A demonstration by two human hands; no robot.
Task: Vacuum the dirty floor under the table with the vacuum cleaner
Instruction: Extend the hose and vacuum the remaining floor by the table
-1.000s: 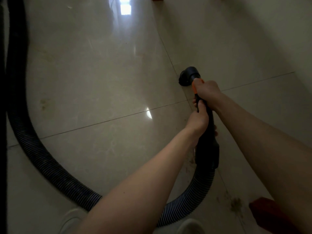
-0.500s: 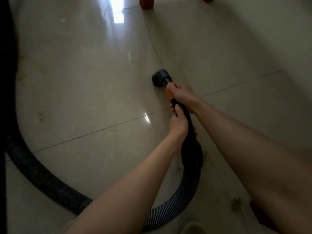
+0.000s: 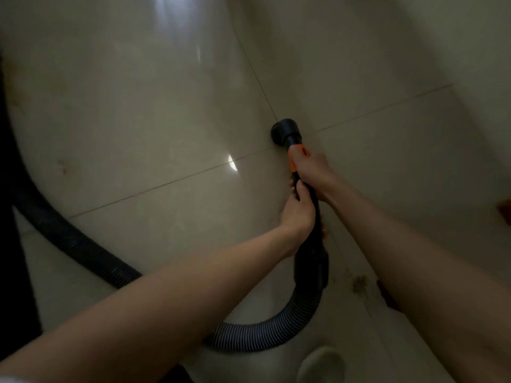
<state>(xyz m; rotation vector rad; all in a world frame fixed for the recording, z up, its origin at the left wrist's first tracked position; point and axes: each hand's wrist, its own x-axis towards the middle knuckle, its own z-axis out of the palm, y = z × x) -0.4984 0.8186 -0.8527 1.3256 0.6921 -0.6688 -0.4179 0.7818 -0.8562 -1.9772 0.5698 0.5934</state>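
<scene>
A black round vacuum nozzle [image 3: 283, 131] rests on the glossy beige tile floor [image 3: 143, 111], right at a crossing of grout lines. Behind it runs a black wand with an orange collar [image 3: 293, 157]. My right hand [image 3: 311, 170] grips the wand just behind the collar. My left hand [image 3: 300, 210] grips the wand a little lower, thumb on top. The wand widens into a black cuff [image 3: 312, 266] and continues as a ribbed black hose [image 3: 262, 335] that loops under my left forearm and away to the left. A patch of dark dirt [image 3: 359, 284] lies near my right forearm.
A pale wall [image 3: 456, 37] rises at the right. A reddish object [image 3: 387, 297] peeks out under my right forearm, and another reddish bit [image 3: 504, 210] shows at the right edge. A white shoe [image 3: 322, 364] is at the bottom. A dark shape [image 3: 11, 272] fills the left edge. Faint stains [image 3: 63, 167] mark the floor.
The view has swung, so the nozzle and both hands now sit further right and lower in the frame. The red furniture legs at the top edge are out of view. Both grips are unchanged.
</scene>
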